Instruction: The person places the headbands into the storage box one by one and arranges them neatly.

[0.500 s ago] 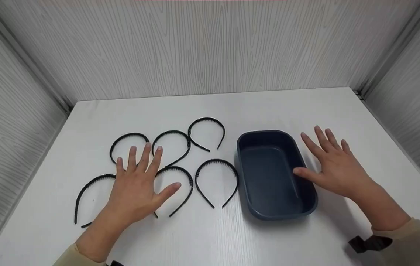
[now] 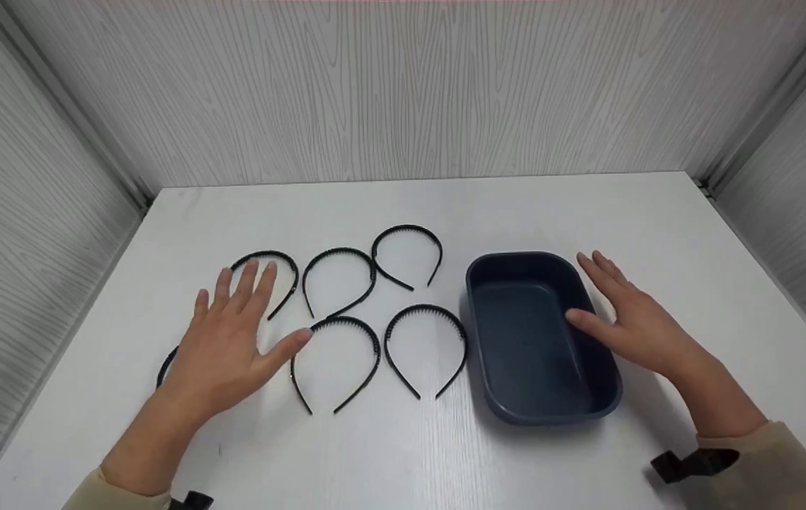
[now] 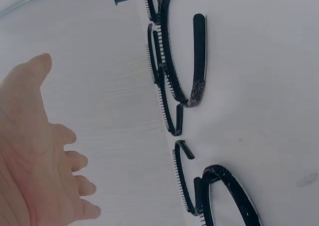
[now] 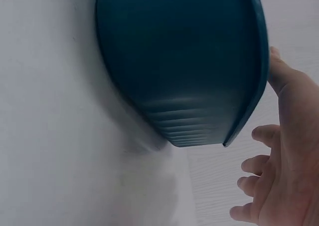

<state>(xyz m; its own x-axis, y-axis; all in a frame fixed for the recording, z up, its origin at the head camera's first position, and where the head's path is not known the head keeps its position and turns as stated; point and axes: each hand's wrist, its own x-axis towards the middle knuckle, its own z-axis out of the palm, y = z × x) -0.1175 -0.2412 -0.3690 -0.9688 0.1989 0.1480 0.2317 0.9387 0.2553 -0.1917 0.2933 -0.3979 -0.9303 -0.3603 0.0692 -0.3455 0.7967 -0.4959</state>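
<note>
Several black toothed headbands lie on the white table, among them one at the front right [image 2: 423, 308] and one at the back right [image 2: 406, 227]. Over the leftmost ones hovers my left hand [image 2: 222, 350], palm down with fingers straight and thumb out, partly hiding two of them. It holds nothing; the left wrist view shows the headbands [image 3: 199, 51] below it. A dark blue rectangular bin [image 2: 552, 414] stands right of the headbands. Beside its right wall is my right hand [image 2: 640, 329], fingers extended, the thumb overlapping the rim. The right wrist view shows that hand [image 4: 291, 151] beside the bin [image 4: 179, 56].
Pale wood-grain panels enclose the table at the back [image 2: 410, 92], left [image 2: 20, 163] and right [image 2: 792, 142]. A black strap piece [image 2: 693, 464] sits at my right sleeve. The front right headband lies close to the bin's left wall.
My left hand has moved left, uncovering more of the middle headbands. My right hand has come closer to the bin, its fingers less spread. The view has shifted slightly.
</note>
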